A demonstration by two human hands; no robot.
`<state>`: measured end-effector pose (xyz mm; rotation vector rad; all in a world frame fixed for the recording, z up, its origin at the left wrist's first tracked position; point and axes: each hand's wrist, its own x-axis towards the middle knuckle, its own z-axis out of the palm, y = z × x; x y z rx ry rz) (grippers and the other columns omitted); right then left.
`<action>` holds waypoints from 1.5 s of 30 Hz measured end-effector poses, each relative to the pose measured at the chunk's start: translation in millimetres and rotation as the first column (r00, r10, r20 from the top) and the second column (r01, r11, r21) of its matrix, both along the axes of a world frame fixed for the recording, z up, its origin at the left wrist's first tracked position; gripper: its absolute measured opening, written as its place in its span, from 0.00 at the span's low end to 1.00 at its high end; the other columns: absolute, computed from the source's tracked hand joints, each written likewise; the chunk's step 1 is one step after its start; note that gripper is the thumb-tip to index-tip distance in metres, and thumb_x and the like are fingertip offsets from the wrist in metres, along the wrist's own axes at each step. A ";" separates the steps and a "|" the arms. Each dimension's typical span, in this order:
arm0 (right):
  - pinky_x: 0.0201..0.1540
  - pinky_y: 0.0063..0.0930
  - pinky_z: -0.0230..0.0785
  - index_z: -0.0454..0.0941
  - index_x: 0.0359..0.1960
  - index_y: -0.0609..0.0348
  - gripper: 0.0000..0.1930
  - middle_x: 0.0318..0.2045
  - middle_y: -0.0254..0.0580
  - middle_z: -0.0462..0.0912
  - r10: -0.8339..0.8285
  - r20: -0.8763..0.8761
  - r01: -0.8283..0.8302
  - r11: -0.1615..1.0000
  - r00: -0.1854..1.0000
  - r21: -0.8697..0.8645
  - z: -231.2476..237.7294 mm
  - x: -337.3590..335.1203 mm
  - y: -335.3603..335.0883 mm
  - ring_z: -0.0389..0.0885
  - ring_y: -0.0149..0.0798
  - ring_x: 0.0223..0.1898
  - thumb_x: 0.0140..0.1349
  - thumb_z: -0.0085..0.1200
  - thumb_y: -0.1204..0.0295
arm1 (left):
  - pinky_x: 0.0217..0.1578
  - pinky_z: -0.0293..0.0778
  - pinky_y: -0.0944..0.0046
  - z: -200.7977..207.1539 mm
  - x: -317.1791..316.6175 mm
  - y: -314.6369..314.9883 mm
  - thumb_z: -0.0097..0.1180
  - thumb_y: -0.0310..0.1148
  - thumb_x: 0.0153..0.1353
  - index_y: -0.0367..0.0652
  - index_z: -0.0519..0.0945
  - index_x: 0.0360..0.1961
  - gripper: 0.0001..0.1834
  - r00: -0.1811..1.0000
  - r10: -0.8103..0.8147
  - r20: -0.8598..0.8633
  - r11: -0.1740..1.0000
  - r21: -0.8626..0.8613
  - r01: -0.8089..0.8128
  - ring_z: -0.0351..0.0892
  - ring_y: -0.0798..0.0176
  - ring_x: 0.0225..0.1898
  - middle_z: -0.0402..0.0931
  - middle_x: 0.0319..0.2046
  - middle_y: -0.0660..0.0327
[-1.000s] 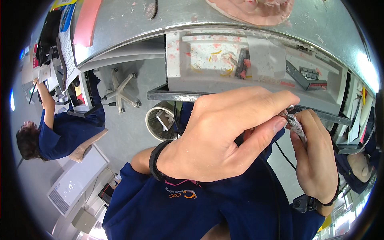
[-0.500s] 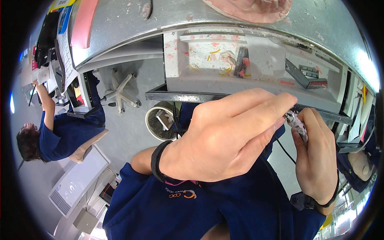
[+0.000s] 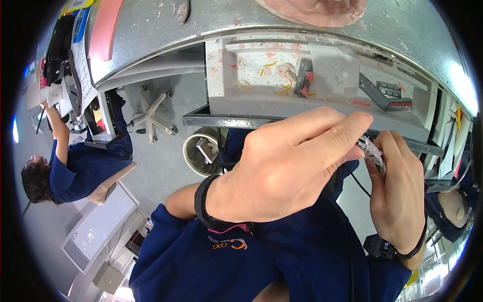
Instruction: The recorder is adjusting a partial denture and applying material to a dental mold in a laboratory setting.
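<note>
My left hand [image 3: 282,166] reaches across in front of my chest, its back toward me and a black band at the wrist. Its fingers are closed together, and whatever they pinch is hidden behind them. Close to its fingertips is a slim rod in a crinkled silvery-white covering [image 3: 371,152]. My right hand [image 3: 400,194] is wrapped around that rod, thumb on its near side. The rod's far end runs behind the left fingertips. Both hands are held just in front of the open drawer [image 3: 241,103].
Inside the drawer are pink scraps, yellow strips, a dark flat piece [image 3: 303,78] and a grey bar [image 3: 375,93]. Above it lies the metal bench top [image 3: 221,17] with a pink-white mass [image 3: 322,11]. A bin [image 3: 190,156] stands below; a co-worker [image 3: 95,161] sits at left.
My left hand has shifted slightly, with its fingertips a little higher and covering a bit more of the rod. My right hand has tilted slightly along with the rod.
</note>
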<state>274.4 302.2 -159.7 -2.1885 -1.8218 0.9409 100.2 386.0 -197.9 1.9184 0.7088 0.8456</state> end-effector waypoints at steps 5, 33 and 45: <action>0.38 0.48 0.65 0.69 0.37 0.65 0.17 0.34 0.54 0.74 0.078 0.076 -0.080 0.997 0.994 0.012 -0.1 1.8 1.8 0.74 0.60 0.36 0.43 0.58 0.86 | 0.25 0.78 0.64 -9.2 -2.2 2.2 0.66 0.16 0.50 0.28 0.80 0.48 0.22 0.998 -0.045 0.047 0.997 0.059 0.042 0.80 0.58 0.26 0.78 0.31 0.52; 0.34 0.47 0.67 0.72 0.30 0.67 0.12 0.24 0.52 0.74 0.053 -0.140 -0.031 0.988 0.989 0.153 -27.4 6.8 0.8 0.75 0.57 0.29 0.46 0.63 0.80 | 0.24 0.71 0.68 -9.5 2.0 -5.0 0.64 0.27 0.61 0.30 0.84 0.38 0.09 0.999 0.021 0.035 0.998 -0.061 -0.019 0.77 0.63 0.23 0.82 0.27 0.54; 0.33 0.38 0.61 0.67 0.31 0.65 0.11 0.28 0.50 0.67 -0.018 -0.093 0.030 0.991 0.995 0.131 9.8 22.4 -4.1 0.69 0.55 0.29 0.50 0.57 0.84 | 0.26 0.72 0.72 0.3 -5.0 3.0 0.58 0.17 0.62 0.26 0.81 0.48 0.13 0.983 -0.028 0.181 0.913 -0.397 0.099 0.77 0.70 0.24 0.82 0.35 0.50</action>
